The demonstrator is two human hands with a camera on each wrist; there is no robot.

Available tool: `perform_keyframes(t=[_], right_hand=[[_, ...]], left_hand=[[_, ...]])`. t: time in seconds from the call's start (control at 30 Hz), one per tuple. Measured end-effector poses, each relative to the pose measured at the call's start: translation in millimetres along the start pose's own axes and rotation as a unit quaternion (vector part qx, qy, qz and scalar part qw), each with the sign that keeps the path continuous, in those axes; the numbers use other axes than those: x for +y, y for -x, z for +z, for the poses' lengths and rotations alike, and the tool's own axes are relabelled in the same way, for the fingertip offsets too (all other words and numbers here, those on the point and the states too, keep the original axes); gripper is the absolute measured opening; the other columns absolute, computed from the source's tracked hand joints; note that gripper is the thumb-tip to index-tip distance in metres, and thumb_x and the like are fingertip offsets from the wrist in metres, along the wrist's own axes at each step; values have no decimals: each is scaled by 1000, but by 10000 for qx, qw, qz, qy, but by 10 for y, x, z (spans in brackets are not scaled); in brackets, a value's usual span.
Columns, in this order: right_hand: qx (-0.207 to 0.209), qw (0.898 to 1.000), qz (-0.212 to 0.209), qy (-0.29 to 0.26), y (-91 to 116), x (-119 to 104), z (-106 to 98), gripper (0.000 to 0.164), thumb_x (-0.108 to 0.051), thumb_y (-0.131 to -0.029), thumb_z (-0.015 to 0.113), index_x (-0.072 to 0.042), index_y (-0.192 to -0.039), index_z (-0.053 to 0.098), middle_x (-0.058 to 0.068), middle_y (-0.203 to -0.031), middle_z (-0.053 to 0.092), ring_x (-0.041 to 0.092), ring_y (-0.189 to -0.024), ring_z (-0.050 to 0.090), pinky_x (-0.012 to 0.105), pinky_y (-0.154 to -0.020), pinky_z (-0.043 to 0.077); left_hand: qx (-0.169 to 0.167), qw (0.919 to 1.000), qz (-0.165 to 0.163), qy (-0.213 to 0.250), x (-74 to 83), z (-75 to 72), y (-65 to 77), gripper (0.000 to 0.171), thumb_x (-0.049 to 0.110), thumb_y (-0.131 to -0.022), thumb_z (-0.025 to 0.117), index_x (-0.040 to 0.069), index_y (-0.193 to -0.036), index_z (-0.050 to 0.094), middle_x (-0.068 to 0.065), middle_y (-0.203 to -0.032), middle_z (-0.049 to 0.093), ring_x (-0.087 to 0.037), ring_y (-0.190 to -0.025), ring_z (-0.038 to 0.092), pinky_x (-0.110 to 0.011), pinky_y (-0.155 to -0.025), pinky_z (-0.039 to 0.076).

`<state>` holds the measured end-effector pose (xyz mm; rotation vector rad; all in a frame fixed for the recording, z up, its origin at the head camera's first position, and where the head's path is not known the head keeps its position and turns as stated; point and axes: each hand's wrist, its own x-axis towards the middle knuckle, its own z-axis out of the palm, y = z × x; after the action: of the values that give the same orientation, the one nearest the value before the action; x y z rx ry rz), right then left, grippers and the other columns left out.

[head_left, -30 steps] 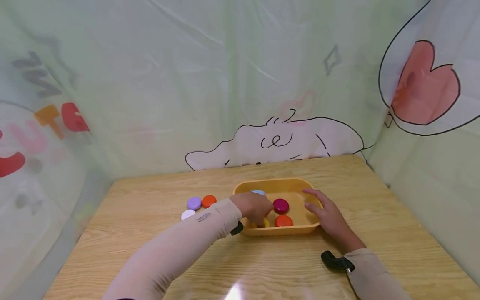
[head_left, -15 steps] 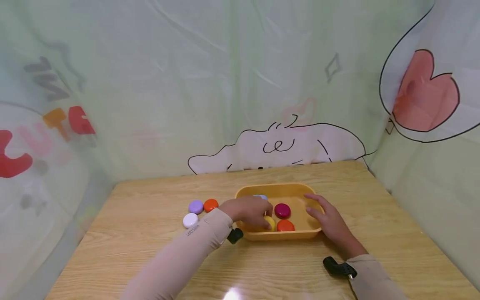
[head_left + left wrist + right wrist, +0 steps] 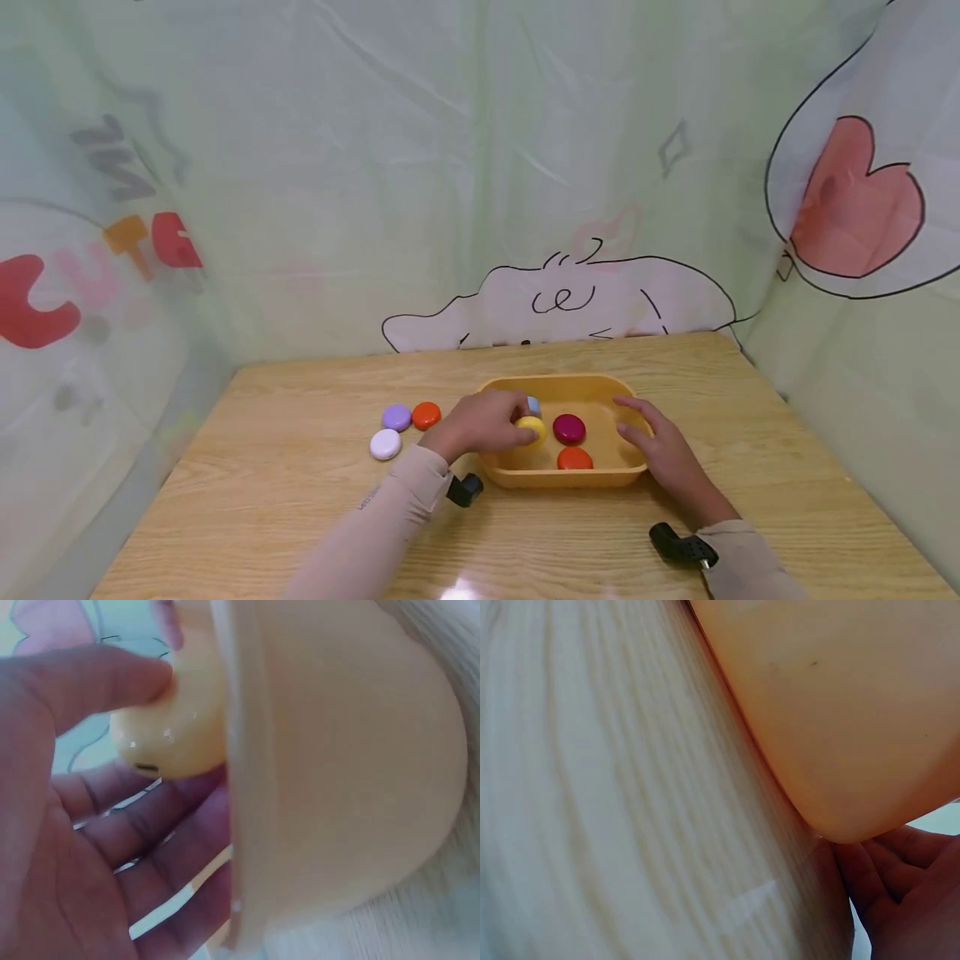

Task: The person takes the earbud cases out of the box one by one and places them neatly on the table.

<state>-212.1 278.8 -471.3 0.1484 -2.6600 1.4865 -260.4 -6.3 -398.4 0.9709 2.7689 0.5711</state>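
Note:
In the head view my left hand (image 3: 483, 425) pinches a round, glossy yellow disc (image 3: 532, 430) above the left part of an orange-yellow tray (image 3: 566, 478). The left wrist view shows the thumb on top of the yellow disc (image 3: 169, 739) and fingers below it, beside the tray's outer wall (image 3: 337, 750). My right hand (image 3: 667, 446) rests at the tray's right end, fingers spread loosely over the rim. Its lower fingers lie by the tray's outer corner (image 3: 847, 817). Inside the tray are a dark magenta disc (image 3: 569, 429), an orange-red disc (image 3: 575, 459) and a partly hidden light blue piece (image 3: 534, 406).
Left of the tray, a purple disc (image 3: 397, 417), an orange-red disc (image 3: 427, 415) and a white disc (image 3: 386, 444) lie close together on the wooden table (image 3: 300, 467). A printed curtain (image 3: 337, 183) hangs behind the table.
My left hand has drawn back from deep in the tray and lifted the yellow disc, moving slightly left and up. The right hand has stayed at the tray's end. The head view has shifted slightly.

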Motion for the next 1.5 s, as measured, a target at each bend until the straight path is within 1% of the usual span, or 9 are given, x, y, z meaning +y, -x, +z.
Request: perform_keyframes(t=[0.17,0.37,0.53,0.63,0.87,1.03,1.2,1.37,1.5], right_hand=[[11,10000,37,-10,11,24,-3,45,-20,-105,52,-4,-146,43,27,-156,29,49,-144,21,68,-110,20],[47,10000,-28,-46,9,25,-5,45,-19,-105,53,-3,-146,43,27,-156,29,49,-144,20,68,-110,19],[33,10000,-67,-41,12,-4,2,44,-16,-105,52,-2,-146,43,28,-155,29,49,-144,21,68,-110,20],[4,10000,-31,-49,16,-21,18,45,-16,-105,52,-2,-146,43,28,-155,29,49,-144,21,67,-111,20],[30,10000,1,-1,-8,-6,23,45,-17,-105,52,-3,-147,43,27,-156,28,49,-144,20,68,-110,20],[61,10000,-3,46,-15,28,18,45,-18,-105,52,-3,-147,43,27,-156,28,49,-144,19,69,-110,19],[24,10000,-31,-30,2,31,11,45,-17,-104,53,-3,-146,43,28,-156,29,50,-144,20,68,-110,20],[14,9999,-99,-32,0,35,8,45,-17,-104,54,-3,-145,44,28,-155,30,50,-144,21,68,-110,20],[24,10000,-83,0,-24,33,-1,45,-18,-104,54,-3,-146,43,27,-156,29,50,-144,20,69,-110,19]], left_hand=[[520,9983,-132,229,82,38,62,18,39,-90,69,23,-90,61,13,-71,56,-6,-63,51,-27,-55,41],[848,9942,-174,642,136,62,132,17,37,-91,69,21,-94,61,13,-75,58,-6,-62,51,-25,-55,42],[1148,9860,-200,1193,111,97,197,20,36,-93,67,22,-107,64,11,-80,60,-7,-66,53,-25,-59,44],[1322,9820,-139,1343,83,116,243,24,37,-94,67,22,-112,67,12,-80,60,-7,-66,53,-25,-59,44],[1673,9716,-171,1663,23,142,363,22,35,-94,68,20,-110,68,12,-79,60,-7,-67,53,-25,-59,45],[1922,9611,-184,1973,-30,177,434,21,33,-94,69,19,-110,67,11,-80,62,-7,-69,56,-26,-61,48],[2129,9480,-176,2358,-79,215,480,24,31,-94,70,16,-113,67,9,-84,64,-10,-74,58,-27,-66,50],[2036,9299,-164,3060,-135,221,535,23,29,-95,70,14,-113,66,6,-86,67,-14,-74,60,-28,-68,51],[1940,9162,-120,3503,-158,179,590,23,25,-95,70,11,-113,65,2,-87,68,-18,-74,63,-33,-69,54]])
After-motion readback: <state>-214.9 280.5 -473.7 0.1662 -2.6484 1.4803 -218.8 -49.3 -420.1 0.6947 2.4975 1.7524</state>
